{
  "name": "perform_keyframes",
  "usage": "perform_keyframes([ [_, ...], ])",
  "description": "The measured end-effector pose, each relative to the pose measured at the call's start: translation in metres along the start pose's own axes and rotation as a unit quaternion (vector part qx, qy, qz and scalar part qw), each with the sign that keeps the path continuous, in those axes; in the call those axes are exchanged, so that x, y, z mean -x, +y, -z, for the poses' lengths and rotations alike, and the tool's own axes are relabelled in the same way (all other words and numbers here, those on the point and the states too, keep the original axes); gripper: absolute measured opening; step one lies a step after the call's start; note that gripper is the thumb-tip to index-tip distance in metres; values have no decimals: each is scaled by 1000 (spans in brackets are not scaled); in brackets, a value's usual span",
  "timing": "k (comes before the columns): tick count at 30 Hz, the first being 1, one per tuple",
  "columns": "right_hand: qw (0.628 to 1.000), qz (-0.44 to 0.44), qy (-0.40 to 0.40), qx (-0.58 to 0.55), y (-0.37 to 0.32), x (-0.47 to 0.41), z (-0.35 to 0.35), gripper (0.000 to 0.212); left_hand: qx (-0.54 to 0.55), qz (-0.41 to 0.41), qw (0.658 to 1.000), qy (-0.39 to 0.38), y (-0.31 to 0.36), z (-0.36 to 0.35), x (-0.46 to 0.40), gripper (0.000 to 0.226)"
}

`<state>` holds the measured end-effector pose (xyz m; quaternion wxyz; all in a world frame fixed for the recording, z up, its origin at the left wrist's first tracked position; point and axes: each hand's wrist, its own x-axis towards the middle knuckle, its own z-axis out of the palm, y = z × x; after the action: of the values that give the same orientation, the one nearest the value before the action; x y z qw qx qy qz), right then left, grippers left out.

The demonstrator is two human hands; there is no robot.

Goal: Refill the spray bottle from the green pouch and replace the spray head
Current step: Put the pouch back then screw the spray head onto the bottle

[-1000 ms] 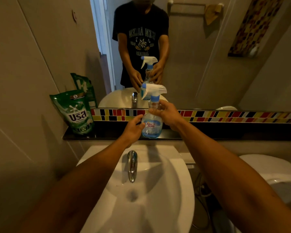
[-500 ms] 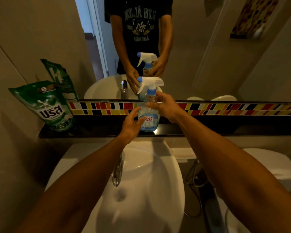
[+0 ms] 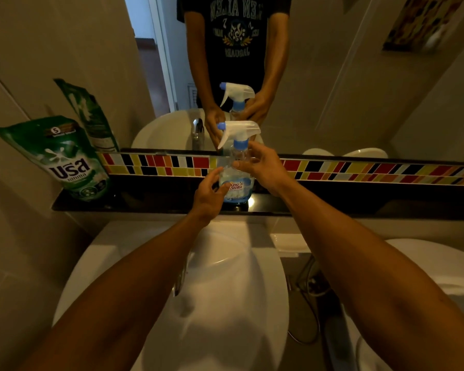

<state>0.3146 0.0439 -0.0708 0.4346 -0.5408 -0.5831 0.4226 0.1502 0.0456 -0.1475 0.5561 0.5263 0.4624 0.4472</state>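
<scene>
Both hands are out over the white basin (image 3: 252, 263) and on the spray bottle (image 3: 236, 183), which stands upright on the dark ledge (image 3: 150, 199) behind the sink, right in front of the mirror. His left hand (image 3: 208, 198) cups the lower body of the bottle, fingers curled round the label side, steadying it. His right hand (image 3: 263, 170) is higher, fingers and thumb wrapped about the clear neck just under the blue collar. The white spray head (image 3: 239, 131) is on, nozzle pointing left, and the bottle looks nearly empty, with only a low blue band of liquid at the bottom. Further along the ledge, well apart to the left, the green pouch (image 3: 62, 159) leans against the wall, untouched and apparently unopened. So I'd judge this the very first step: getting the head off. Next he will need the left hand to hold the body firm while the right twists the collar loose, then lifts the head and its dip tube straight out without tipping the bottle. Behind runs a strip of coloured tiles (image 3: 359, 170).
</scene>
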Motion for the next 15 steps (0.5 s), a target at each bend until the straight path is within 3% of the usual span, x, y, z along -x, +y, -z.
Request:
perform_keyframes([
  [5, 1000, 6, 22, -10, 6, 5, -5, 38, -2, -5, 1000, -5, -1, 0, 1, 40],
  [15, 999, -22, 43, -15, 11, 5, -8, 48, -16, 9, 1000, -23, -4, 5, -3, 46],
])
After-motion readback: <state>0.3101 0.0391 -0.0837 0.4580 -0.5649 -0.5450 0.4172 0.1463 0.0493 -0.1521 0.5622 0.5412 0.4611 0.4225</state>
